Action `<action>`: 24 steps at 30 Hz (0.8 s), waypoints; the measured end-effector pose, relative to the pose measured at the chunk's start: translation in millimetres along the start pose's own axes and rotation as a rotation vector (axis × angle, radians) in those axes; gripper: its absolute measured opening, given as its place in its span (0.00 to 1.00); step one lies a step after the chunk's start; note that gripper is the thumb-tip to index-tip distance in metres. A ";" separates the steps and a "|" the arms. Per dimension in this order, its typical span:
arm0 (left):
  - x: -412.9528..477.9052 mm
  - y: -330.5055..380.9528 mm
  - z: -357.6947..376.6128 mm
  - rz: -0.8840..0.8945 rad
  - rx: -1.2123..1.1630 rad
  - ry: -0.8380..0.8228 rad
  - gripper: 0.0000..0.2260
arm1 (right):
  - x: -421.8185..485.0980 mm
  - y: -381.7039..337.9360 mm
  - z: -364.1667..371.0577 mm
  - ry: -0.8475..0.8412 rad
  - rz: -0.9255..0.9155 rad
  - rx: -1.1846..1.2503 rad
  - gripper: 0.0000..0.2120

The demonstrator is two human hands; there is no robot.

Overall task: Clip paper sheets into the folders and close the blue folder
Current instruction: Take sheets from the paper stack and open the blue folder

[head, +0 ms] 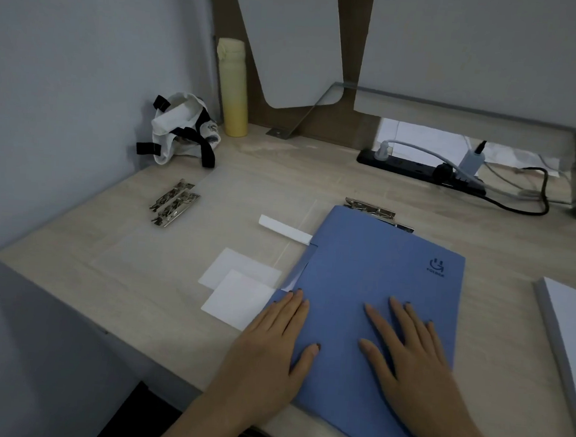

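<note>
The blue folder (375, 277) lies shut on the desk in front of me, its cover up and a metal clip (373, 209) poking out beyond its far edge. My left hand (275, 341) rests flat on its near-left edge, fingers spread. My right hand (411, 345) lies flat on the cover to the right, fingers apart. A transparent folder (189, 231) lies open to the left with metal clips (172, 202) at its far-left end. Two white paper pieces (240, 285) and a white strip (285, 230) lie on it beside the blue folder.
A stack of white paper (574, 330) sits at the right edge. A black power strip (421, 170) with plugs and cables lies at the back. A yellow bottle (233, 88) and a white bag with black straps (183, 130) stand at the back left.
</note>
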State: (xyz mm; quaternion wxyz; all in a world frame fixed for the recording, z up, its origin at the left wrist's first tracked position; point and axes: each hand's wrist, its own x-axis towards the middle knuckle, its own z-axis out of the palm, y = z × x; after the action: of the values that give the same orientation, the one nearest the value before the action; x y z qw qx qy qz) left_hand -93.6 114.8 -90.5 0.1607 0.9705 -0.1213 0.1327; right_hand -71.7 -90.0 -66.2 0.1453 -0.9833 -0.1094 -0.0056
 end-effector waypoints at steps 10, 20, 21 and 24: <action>73.0 -13.7 -24.7 -0.318 -0.056 -0.059 0.17 | 0.8 1.2 4.3 -0.021 0.021 -0.002 0.40; 90.3 -26.9 -23.9 -0.463 -0.226 -0.092 0.12 | 1.3 5.8 14.0 0.047 0.030 -0.044 0.27; 92.3 -29.7 -23.2 -0.510 -0.273 -0.097 0.12 | 1.5 6.1 14.4 0.049 0.024 -0.052 0.27; 98.3 -33.6 -26.3 -0.652 -0.560 -0.113 0.14 | 1.8 7.1 15.9 0.055 0.028 -0.054 0.27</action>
State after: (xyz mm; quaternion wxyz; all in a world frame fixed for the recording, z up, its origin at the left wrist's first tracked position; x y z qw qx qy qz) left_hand 1.9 135.7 -46.7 0.4443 0.8828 0.1517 -0.0162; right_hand -68.7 -91.6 -83.4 0.1217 -0.9878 -0.0916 -0.0335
